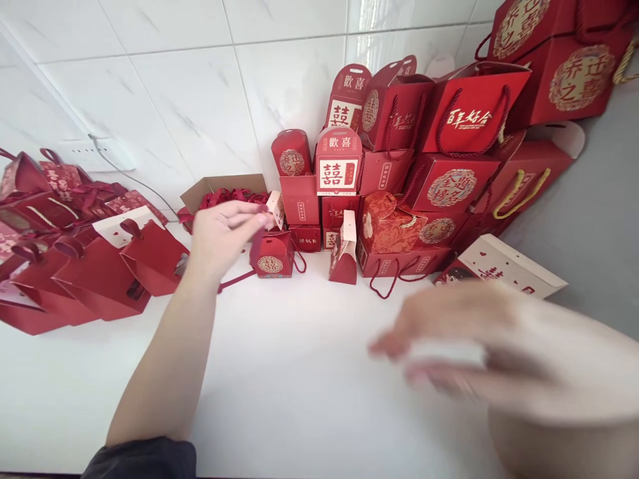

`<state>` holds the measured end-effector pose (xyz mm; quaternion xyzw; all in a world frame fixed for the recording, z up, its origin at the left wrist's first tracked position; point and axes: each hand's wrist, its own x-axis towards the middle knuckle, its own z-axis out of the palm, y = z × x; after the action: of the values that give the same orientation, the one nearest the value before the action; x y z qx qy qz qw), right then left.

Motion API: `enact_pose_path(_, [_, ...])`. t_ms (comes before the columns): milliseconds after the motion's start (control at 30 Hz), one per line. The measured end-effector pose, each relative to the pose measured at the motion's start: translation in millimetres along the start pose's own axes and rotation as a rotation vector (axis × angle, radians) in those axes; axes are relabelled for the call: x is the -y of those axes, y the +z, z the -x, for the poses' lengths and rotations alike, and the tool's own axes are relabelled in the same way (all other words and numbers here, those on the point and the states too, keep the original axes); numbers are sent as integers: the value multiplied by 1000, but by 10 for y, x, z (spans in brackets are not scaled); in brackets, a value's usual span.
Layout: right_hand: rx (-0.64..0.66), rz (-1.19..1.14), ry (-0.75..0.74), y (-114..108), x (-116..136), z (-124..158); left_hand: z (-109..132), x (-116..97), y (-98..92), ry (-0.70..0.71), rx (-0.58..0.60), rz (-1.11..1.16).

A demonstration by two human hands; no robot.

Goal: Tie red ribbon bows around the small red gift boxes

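Note:
My left hand (224, 233) reaches forward over the white table (279, 372), fingers pinched on the top flap of a small red gift box (272, 254) with a round gold emblem. My right hand (449, 346) is close to the camera at the lower right and smeared by motion. It seems to hold something flat and white, which I cannot make out. A small red and cream bag-shaped box (344, 256) stands just right of the gift box.
A tall stack of red gift boxes and bags (429, 173) leans against the tiled wall at the back right. Several red paper bags (100, 273) lie at the left. An open cardboard box (224, 189) of red cords sits behind my left hand.

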<state>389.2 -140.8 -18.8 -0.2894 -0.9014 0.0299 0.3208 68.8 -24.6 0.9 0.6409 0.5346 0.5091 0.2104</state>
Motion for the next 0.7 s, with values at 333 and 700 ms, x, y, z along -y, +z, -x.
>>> enact_pose_path(333, [-74, -188, 264, 338, -216, -683, 453, -199, 522, -98, 574, 190])
enact_pose_path(700, [67, -87, 36, 395, -317, -672, 459, -160, 609, -169, 708, 207])
